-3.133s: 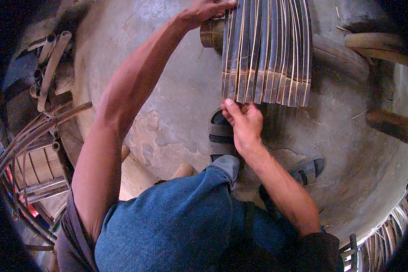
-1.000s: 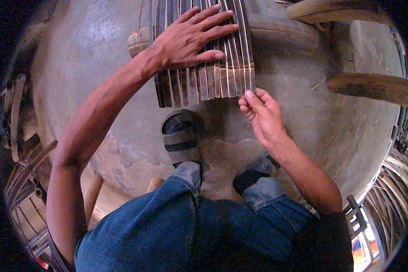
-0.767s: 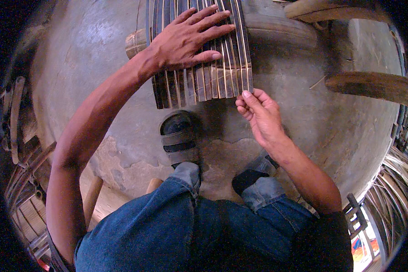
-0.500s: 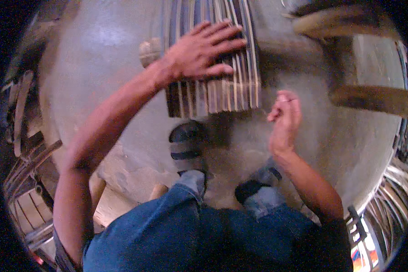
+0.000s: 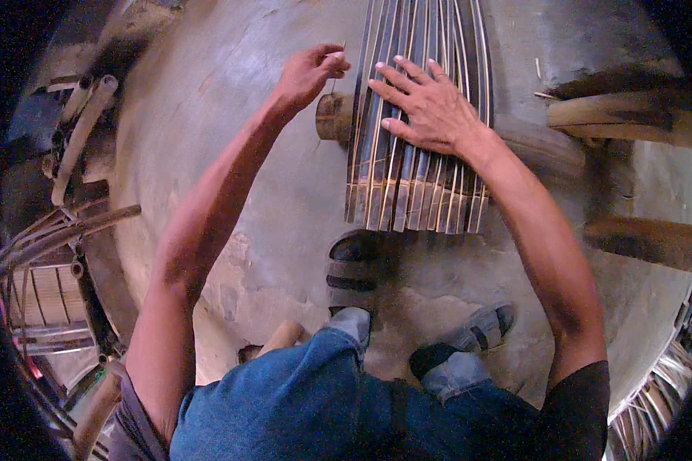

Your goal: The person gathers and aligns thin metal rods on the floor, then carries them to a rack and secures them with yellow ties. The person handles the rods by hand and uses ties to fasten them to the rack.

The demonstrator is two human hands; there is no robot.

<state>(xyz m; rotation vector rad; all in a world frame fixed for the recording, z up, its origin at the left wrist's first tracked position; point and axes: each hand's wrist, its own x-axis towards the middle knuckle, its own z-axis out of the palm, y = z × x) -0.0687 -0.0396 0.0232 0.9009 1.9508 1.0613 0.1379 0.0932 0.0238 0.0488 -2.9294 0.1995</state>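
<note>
A row of long, dark strips with pale edges, seemingly split bamboo [image 5: 415, 196], runs away from me side by side. A thin strand crosses the strips near their closer ends. My right hand [image 5: 430, 107] lies on them with its fingers spread, palm down. To the left of the strips, my left hand [image 5: 309, 75] is raised with its fingertips pinched together. A thin strand [image 5: 332, 86] shows at those fingertips and hangs down past them. It is too fine to trace fully.
Beneath the strips lies a round log [image 5: 331, 119], jutting out left. Thick wooden pieces [image 5: 623, 119] stand at the right. Curved poles [image 5: 84, 138] lean at the far left, and a bundle of strips [image 5: 661, 399] lies at the lower right. My sandalled feet [image 5: 354, 265] are on the concrete floor.
My left hand has come off the strips to their left, now pinching. My right hand, earlier curled at their right, now rests spread on them. The strips appear further right in view.
</note>
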